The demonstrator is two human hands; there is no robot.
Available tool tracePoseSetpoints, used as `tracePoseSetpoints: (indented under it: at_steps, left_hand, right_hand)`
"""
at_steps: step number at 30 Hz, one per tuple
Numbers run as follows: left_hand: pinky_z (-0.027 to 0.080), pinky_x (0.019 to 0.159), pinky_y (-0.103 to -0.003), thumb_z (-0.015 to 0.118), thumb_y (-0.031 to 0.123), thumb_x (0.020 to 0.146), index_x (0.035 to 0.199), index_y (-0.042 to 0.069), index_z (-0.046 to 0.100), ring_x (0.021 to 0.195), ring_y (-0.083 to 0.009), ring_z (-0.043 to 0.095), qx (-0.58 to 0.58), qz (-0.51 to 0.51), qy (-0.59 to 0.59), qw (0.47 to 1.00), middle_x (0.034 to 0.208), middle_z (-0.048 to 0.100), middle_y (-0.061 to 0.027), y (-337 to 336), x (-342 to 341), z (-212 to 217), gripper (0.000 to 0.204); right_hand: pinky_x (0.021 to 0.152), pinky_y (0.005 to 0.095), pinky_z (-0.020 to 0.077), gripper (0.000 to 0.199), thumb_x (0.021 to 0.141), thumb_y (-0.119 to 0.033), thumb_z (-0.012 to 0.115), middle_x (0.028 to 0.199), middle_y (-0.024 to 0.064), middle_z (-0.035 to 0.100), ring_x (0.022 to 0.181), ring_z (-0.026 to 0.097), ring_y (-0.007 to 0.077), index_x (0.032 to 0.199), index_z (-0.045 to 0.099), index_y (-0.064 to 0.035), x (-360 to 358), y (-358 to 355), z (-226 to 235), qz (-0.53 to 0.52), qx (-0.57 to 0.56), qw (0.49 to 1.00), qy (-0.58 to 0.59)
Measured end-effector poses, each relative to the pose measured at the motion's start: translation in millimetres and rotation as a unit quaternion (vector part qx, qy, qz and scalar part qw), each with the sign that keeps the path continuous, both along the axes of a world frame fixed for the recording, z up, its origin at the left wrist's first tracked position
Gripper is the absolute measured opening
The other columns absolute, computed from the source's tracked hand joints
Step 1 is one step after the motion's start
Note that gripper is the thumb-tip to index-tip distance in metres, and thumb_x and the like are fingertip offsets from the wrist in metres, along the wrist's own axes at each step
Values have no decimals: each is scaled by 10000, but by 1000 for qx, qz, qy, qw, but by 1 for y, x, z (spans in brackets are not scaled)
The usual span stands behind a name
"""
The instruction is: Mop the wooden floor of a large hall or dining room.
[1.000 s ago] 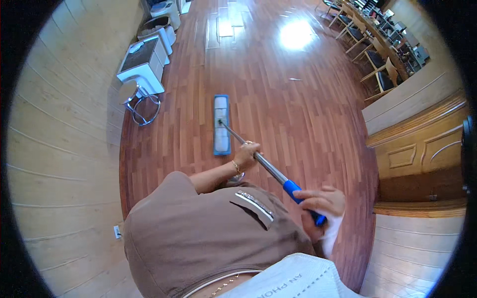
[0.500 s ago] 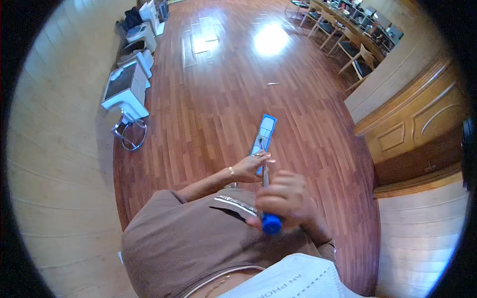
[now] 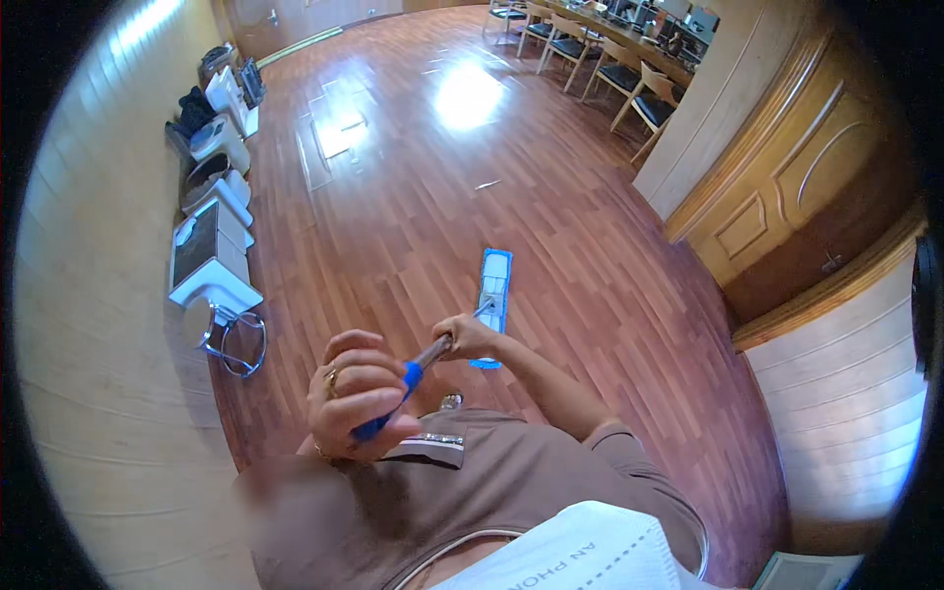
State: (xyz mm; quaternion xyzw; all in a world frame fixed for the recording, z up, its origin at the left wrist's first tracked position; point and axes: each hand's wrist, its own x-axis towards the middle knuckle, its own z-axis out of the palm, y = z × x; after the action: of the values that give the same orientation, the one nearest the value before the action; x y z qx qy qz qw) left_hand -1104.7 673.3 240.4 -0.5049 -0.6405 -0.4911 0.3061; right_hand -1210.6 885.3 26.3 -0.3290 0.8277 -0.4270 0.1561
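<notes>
A flat mop with a blue-edged, pale head lies on the wooden floor in front of me. Its metal pole slants up toward my body and ends in a blue grip. My left hand, with a ring on one finger, is curled around that grip at the top end. Farther down, my right hand is closed around the pole, nearer the mop head.
A chrome-framed stool, a white cabinet and several bins line the left wall. At right stands a wooden door. Chairs line a long desk at the far right. A small pale scrap lies on the floor.
My hands have swapped places: the left now holds the top grip and the right the lower pole. The mop head has shifted left and nearer, and the view has turned right.
</notes>
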Motion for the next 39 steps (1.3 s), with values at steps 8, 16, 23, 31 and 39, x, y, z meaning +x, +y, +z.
tracePoseSetpoints:
  at_steps: [8,16,23,31,39]
  left_hand:
    - [438,758,-513,683,333,833,999,131,468,626,-214,612,-25,27,63,997,745,597,-51,-20,-35,7,339]
    - [411,826,-600,424,445,966,980,97,399,502,-194,501,45,52,231,971,619,469,-45,-12,-95,2,350]
    - [417,855,-596,391,382,964,1016,96,400,611,-213,547,78,-101,257,958,705,504,-69,10,-131,10,291]
    - [428,840,-574,423,287,955,1079,59,420,624,-251,551,63,-276,216,934,744,523,-115,114,-90,-13,260]
    - [428,845,-551,544,273,883,1014,75,441,617,-224,562,49,-381,169,908,678,518,-62,195,23,-51,258]
  right_hand:
    - [669,454,474,240,746,-344,677,805,124,644,801,618,348,786,627,-112,-24,-9,-72,-140,-54,984,95]
    - [594,450,385,179,702,-243,669,686,84,589,708,595,316,674,541,-122,-19,-8,-60,-255,-43,953,156]
    - [605,455,368,201,692,-250,671,690,71,591,710,588,307,645,513,-136,29,29,-45,-369,-2,923,108]
    - [694,484,402,122,684,-195,662,777,23,634,869,617,276,798,621,-182,157,112,-70,-570,85,813,82]
    - [723,572,384,195,626,-186,686,779,34,596,907,579,290,763,555,-140,330,166,-85,-678,44,732,49]
